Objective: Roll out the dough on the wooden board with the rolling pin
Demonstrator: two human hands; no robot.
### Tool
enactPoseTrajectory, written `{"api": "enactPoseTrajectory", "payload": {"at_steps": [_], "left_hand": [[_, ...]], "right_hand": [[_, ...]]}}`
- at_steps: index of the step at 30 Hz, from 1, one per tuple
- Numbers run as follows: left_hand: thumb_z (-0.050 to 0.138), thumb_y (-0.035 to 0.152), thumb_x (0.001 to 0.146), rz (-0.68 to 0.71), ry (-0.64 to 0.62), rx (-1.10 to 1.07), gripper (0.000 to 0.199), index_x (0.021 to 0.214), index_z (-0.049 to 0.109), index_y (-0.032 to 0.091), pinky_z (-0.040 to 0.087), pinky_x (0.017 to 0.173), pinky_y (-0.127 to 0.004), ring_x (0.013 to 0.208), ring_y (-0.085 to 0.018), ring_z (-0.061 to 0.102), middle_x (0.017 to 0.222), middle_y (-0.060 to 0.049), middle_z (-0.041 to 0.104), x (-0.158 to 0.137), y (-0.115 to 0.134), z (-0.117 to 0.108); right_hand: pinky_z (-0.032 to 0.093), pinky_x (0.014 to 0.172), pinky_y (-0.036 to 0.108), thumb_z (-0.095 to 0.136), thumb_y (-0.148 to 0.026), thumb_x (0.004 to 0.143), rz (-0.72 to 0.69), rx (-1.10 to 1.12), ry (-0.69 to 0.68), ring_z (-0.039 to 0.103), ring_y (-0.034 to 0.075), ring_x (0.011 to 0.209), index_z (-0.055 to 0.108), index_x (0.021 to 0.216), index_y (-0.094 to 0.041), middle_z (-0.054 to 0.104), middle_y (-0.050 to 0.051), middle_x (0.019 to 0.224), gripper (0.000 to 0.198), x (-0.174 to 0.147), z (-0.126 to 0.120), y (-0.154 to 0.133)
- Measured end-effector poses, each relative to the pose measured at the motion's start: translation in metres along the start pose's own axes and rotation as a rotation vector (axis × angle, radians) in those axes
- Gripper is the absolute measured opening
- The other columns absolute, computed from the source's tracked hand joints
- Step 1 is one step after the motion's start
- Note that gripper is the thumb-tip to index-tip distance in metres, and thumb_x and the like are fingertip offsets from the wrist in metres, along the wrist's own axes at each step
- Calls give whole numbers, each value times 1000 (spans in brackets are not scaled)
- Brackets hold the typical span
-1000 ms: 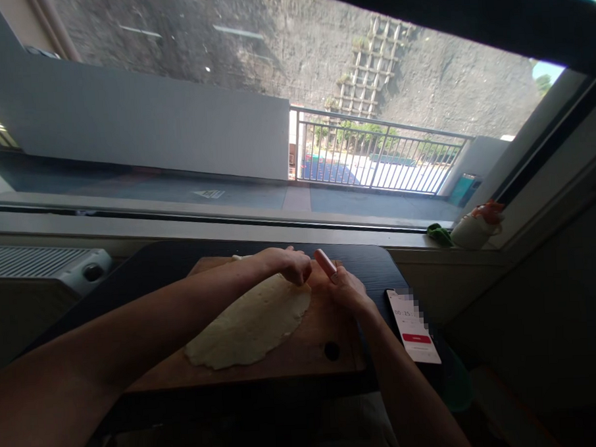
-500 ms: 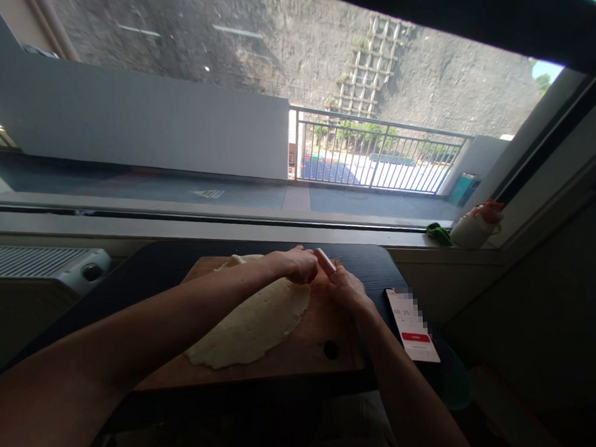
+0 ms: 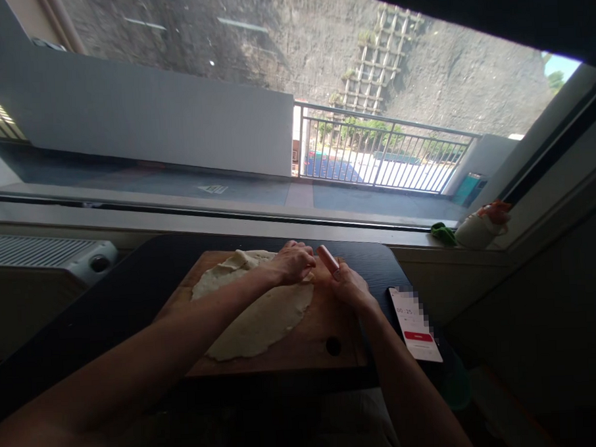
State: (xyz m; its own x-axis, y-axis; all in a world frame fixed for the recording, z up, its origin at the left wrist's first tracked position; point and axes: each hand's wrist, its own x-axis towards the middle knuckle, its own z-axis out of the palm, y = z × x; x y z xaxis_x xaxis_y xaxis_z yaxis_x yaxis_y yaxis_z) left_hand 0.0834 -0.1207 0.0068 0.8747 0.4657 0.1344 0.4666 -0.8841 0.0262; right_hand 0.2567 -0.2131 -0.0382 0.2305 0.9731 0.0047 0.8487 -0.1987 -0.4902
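Note:
A thin, pale sheet of dough (image 3: 267, 318) with an uneven edge lies flat on a wooden cutting board (image 3: 304, 361). Its far edge is rumpled and partly folded. My left hand (image 3: 294, 262) is over the dough's right part, fingers curled together; what they pinch, if anything, is hidden. My right hand (image 3: 351, 286) is closed around a short pink sausage-shaped stick (image 3: 328, 259), which leans up to the left above the board's right side. A small gap separates the stick's tip from my left fingers. My left forearm covers part of the dough and board.
A phone (image 3: 415, 327) with a timer on its screen lies right of the board on the dark table (image 3: 133, 283). On the windowsill stand a white pot (image 3: 476, 230) and a green cloth-like thing (image 3: 443, 233). A radiator (image 3: 52, 257) is at the left.
My left hand has drawn slightly left, away from the pink stick, and my left forearm has shifted, showing more dough. My right hand still holds the stick. The view has tilted slightly.

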Motion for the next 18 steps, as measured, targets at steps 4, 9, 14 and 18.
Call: {"api": "enactPoseTrajectory", "payload": {"at_steps": [4,9,14,18], "left_hand": [[46,28,87,3,-41,-15,25,92,70,28,33,94,-35,96,-18,56,99,-3,64,-23,4,12],[43,25,88,-10,28,5,27,104,65,25,31,97,-39,99,-20,54,106,-5,62,-40,13,29],[41,24,89,-46,65,-33,28,104,64,26,24,105,-49,105,-22,53,112,-6,60,-49,21,28],[41,24,88,-224,270,-108,32,112,62,28,24,107,-49,115,-23,49,121,-5,58,-74,6,22]], "right_hand": [[44,75,30,50,-46,84,86,-36,-29,62,24,98,44,130,-24,64,6,106,51,1,1,0],[43,75,29,51,-40,84,89,-44,-23,62,23,98,45,127,-21,64,8,106,48,1,0,-4],[41,74,26,43,-38,89,-21,-16,-52,61,19,92,53,119,-19,63,8,106,36,-11,-3,-9],[39,74,25,44,-41,89,-81,-85,-46,58,17,90,59,108,-20,62,6,103,32,-25,-6,-12]]}}
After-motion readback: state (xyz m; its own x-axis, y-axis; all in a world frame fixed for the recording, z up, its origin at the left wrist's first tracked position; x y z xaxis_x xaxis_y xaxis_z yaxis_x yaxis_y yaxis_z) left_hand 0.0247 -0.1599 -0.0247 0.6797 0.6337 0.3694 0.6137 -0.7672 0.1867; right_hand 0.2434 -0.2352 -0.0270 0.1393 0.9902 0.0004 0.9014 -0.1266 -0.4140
